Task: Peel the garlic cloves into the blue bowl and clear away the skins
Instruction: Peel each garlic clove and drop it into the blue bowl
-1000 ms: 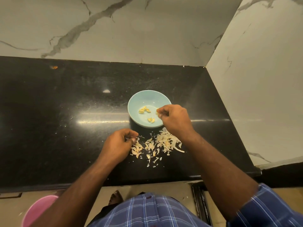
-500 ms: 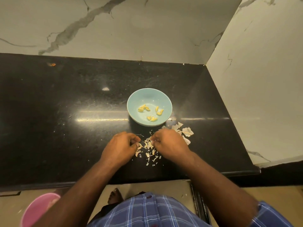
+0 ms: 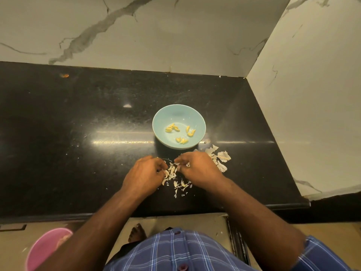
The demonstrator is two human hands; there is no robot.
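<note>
My left hand (image 3: 143, 176) and right hand (image 3: 197, 167) both curl their fingers into the garlic skins (image 3: 173, 176) near the tabletop (image 3: 78, 153) edge — each grip seems to pinch some flakes, I think to gather them. More skins (image 3: 220, 158) lie just right of the blue bowl (image 3: 201, 122) — inside it, the peeled cloves (image 3: 180, 133) look small, yellow and curved.

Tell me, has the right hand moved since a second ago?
Yes. The right hand has come back from over the blue bowl to the garlic skins nearer the counter's front edge.
</note>
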